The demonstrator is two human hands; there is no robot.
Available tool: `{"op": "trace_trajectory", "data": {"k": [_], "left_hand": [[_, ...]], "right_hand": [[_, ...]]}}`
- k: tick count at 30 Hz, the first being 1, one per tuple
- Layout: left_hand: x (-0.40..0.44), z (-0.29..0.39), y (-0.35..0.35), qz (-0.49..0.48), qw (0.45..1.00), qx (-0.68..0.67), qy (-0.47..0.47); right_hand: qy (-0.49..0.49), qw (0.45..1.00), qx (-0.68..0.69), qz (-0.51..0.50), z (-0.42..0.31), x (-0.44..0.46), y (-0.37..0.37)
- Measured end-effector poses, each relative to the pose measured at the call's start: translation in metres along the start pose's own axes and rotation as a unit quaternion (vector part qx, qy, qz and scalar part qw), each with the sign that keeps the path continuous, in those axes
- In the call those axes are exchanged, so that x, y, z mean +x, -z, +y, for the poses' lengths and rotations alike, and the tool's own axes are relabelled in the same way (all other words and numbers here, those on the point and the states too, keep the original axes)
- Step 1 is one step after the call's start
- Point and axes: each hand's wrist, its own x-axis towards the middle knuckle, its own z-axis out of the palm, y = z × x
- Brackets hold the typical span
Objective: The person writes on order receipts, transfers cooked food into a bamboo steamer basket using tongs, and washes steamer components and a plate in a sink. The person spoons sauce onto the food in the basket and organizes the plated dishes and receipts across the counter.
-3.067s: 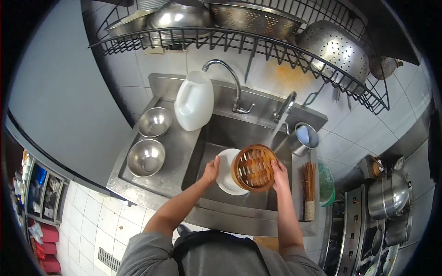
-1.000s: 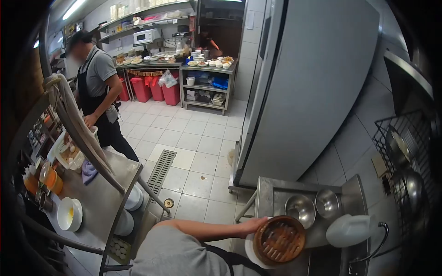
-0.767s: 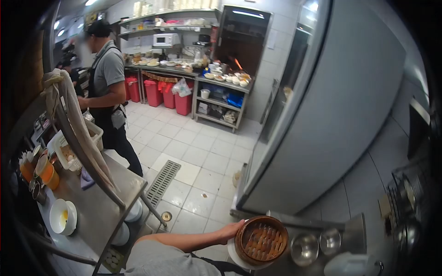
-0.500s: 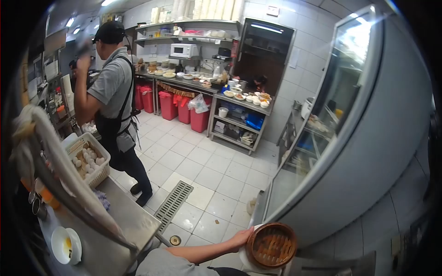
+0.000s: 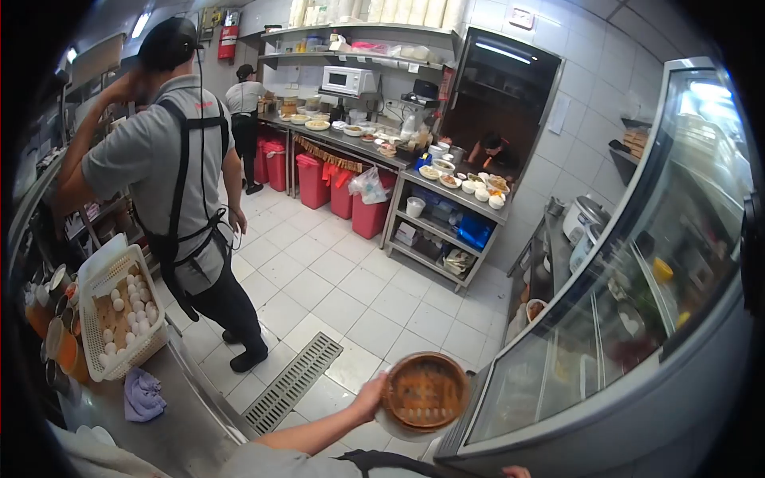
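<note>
My left hand (image 5: 370, 397) reaches out from a grey sleeve and grips the left edge of a round bamboo steamer basket (image 5: 427, 391). Its brown slatted inside faces me, and no food shows in it. Beneath the steamer, the edge of a white plate (image 5: 406, 432) sticks out, held along with it. A small part of my right hand (image 5: 517, 472) shows at the bottom edge of the view; its fingers are mostly cut off. The glass-door fridge (image 5: 550, 374) stands just right of the steamer.
A person (image 5: 187, 159) in a grey shirt and black apron stands on the left. A steel counter (image 5: 187, 398) bears a basket (image 5: 155, 342) of eggs and a purple cloth (image 5: 143, 396). A floor drain (image 5: 293, 384) lies ahead. Food dishes fill the far counter (image 5: 366, 147).
My view has swung to the left and forward. The steamer has moved up and left in view with my left hand. Part of my right hand now shows at the bottom.
</note>
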Motion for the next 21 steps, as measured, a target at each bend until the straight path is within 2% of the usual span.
{"op": "trace_trajectory", "data": {"k": [2,3,4,5,6,8,9,10,11,14,17,18,19,20,21], "left_hand": [[0.019,0.019,0.024,0.072,0.995,-0.021,-0.064],[0.021,0.034,0.034,0.082,0.991,-0.033,-0.098],[0.019,0.054,0.043,0.113,0.989,-0.041,-0.081],[0.021,0.063,0.054,0.094,0.98,-0.108,-0.137],[0.026,0.067,0.072,0.113,0.968,-0.093,-0.205],[0.024,0.089,0.097,0.177,0.955,-0.117,-0.207],[0.021,0.099,0.104,0.189,0.942,-0.168,-0.22],[0.037,0.084,0.145,0.201,0.925,-0.155,-0.282],[0.029,0.105,0.141,0.19,0.926,-0.17,-0.279],[0.041,0.11,0.194,0.306,0.886,-0.197,-0.286],[0.085,0.142,0.235,0.347,0.863,-0.206,-0.306],[0.103,0.152,0.249,0.349,0.864,-0.196,-0.306],[0.118,0.161,0.263,0.352,0.867,-0.183,-0.301],[0.138,0.169,0.274,0.354,0.868,-0.175,-0.3],[0.155,0.177,0.283,0.359,0.868,-0.168,-0.298]], "right_hand": [[0.037,0.991,-0.034,-0.125,0.056,0.044,-0.067],[0.054,0.983,0.025,-0.175,0.057,0.076,-0.098],[0.072,0.968,0.083,-0.225,0.047,0.118,-0.128],[0.108,0.96,0.102,-0.237,0.037,0.152,-0.159],[0.144,0.951,0.121,-0.246,0.028,0.184,-0.19],[0.149,0.94,0.051,-0.304,0.022,0.236,-0.25],[0.16,0.931,0.037,-0.325,0.031,0.253,-0.285],[0.172,0.922,0.022,-0.346,0.045,0.272,-0.325],[0.186,0.912,0.007,-0.365,0.057,0.292,-0.363],[0.13,0.908,0.041,-0.397,0.095,0.316,-0.449],[0.037,0.87,-0.155,-0.466,0.192,0.282,-0.511],[-0.03,0.881,-0.098,-0.462,0.235,0.25,-0.511],[-0.138,0.769,-0.207,-0.589,0.251,0.234,-0.508],[-0.171,0.697,-0.244,-0.652,0.262,0.229,-0.507],[-0.208,0.654,-0.258,-0.681,0.271,0.219,-0.499]]}}
